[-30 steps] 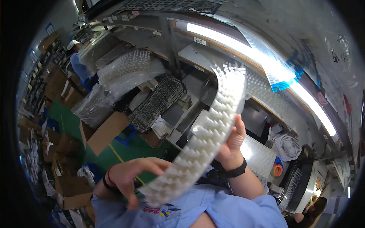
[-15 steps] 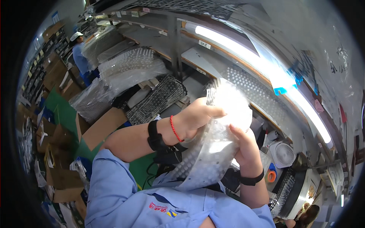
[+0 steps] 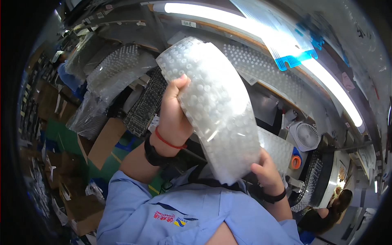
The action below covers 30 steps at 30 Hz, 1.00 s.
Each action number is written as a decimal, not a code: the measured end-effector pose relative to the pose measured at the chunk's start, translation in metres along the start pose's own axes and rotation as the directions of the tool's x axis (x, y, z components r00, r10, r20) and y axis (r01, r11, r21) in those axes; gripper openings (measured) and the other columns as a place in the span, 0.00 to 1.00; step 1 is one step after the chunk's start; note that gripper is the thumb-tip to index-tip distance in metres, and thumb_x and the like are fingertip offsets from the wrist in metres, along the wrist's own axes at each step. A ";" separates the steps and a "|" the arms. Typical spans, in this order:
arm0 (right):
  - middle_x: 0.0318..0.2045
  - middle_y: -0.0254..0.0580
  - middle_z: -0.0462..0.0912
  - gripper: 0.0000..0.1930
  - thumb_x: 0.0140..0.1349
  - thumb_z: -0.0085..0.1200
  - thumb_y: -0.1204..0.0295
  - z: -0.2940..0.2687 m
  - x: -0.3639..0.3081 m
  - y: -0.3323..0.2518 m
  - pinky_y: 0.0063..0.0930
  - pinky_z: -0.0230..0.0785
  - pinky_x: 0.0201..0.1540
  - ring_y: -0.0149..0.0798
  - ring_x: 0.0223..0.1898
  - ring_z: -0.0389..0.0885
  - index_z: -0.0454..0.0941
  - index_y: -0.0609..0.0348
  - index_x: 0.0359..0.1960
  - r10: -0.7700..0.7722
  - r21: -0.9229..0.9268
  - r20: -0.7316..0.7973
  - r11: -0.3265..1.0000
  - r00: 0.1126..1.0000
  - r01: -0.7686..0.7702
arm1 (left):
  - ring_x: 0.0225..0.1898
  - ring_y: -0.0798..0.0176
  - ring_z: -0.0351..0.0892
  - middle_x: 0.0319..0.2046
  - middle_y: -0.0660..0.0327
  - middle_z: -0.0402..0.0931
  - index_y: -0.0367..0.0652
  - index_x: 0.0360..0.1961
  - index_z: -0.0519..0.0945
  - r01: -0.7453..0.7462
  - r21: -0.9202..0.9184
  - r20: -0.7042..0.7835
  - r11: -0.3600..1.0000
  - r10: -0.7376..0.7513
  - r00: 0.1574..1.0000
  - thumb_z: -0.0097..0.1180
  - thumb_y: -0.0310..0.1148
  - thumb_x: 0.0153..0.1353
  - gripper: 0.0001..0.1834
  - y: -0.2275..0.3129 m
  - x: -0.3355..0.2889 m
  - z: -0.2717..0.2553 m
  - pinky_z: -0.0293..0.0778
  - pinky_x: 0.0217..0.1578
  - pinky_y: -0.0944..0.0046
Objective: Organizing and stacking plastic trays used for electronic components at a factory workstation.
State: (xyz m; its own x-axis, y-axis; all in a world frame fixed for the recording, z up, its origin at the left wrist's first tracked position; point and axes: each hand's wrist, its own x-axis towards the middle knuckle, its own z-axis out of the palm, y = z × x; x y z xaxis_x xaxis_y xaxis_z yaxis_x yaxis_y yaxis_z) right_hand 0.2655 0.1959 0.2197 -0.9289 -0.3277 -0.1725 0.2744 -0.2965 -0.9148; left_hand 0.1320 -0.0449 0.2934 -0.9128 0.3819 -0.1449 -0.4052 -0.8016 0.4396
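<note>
A stack of translucent dome sheets (image 3: 218, 106), long and flexible with rows of round bumps, is held up in front of my chest. My left hand (image 3: 174, 112) is closed on its left edge, thumb on the top face and fingers hidden underneath. At the lower right corner my right hand (image 3: 267, 169) grips the edge, its thumb showing and its other fingers mostly hidden. The stack slants from upper left to lower right and bends slightly. Bright glare covers part of its surface.
Behind the stack runs a shelf with a lit tube lamp (image 3: 335, 90). A small white fan (image 3: 306, 136) and an orange tape roll (image 3: 295, 162) stand at right. Plastic-wrapped bundles (image 3: 114, 67) and an open carton (image 3: 106, 143) are at left. Other people work at far left and lower right.
The bunched sheets are now spread out flatter and tilted toward the upper left. My left hand has shifted left along the edge; my right hand has slid down to the lower corner.
</note>
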 end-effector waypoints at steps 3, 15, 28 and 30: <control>0.51 0.43 0.75 0.38 0.48 0.68 0.62 -0.008 -0.016 -0.001 0.29 0.65 0.55 0.33 0.51 0.74 0.65 0.69 0.59 -0.066 0.125 -0.288 0.986 0.955 0.106 | 0.51 0.55 0.77 0.51 0.53 0.74 0.36 0.58 0.65 -0.004 -0.003 0.031 1.000 0.004 0.999 0.45 0.45 0.64 0.27 -0.023 -0.004 -0.005 0.73 0.53 0.53; 0.37 0.37 0.81 0.29 0.38 0.70 0.69 -0.141 -0.085 -0.095 0.23 0.70 0.45 0.29 0.38 0.78 0.77 0.70 0.45 0.116 -0.479 -0.408 0.817 0.905 -0.321 | 0.62 0.58 0.65 0.61 0.56 0.65 0.38 0.65 0.59 0.213 0.184 0.113 0.959 -0.236 0.965 0.48 0.26 0.64 0.28 -0.062 -0.031 -0.081 0.61 0.64 0.55; 0.42 0.35 0.75 0.38 0.49 0.65 0.74 -0.163 -0.072 -0.040 0.22 0.68 0.45 0.29 0.41 0.74 0.62 0.66 0.63 -0.186 -0.465 -0.608 0.871 0.772 -0.156 | 0.59 0.62 0.69 0.59 0.55 0.65 0.41 0.68 0.53 0.602 0.543 -0.256 0.585 -0.568 0.783 0.42 0.35 0.71 0.27 -0.060 -0.043 -0.095 0.69 0.58 0.57; 0.42 0.34 0.75 0.33 0.55 0.61 0.72 -0.190 -0.091 -0.023 0.20 0.67 0.42 0.27 0.39 0.74 0.63 0.66 0.63 -0.098 -0.346 -0.682 0.916 0.725 -0.202 | 0.57 0.63 0.70 0.59 0.55 0.65 0.42 0.68 0.52 0.459 0.629 -0.148 0.628 -0.484 0.863 0.45 0.33 0.69 0.29 -0.071 -0.044 -0.114 0.71 0.56 0.58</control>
State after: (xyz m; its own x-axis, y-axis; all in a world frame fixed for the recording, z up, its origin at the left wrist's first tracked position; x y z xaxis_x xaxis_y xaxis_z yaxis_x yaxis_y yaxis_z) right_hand 0.2968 0.4034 0.1869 -0.8697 0.4032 -0.2846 0.3528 0.1046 -0.9298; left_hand 0.1950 -0.0572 0.1673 -0.5992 0.6492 -0.4685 -0.6411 -0.0386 0.7665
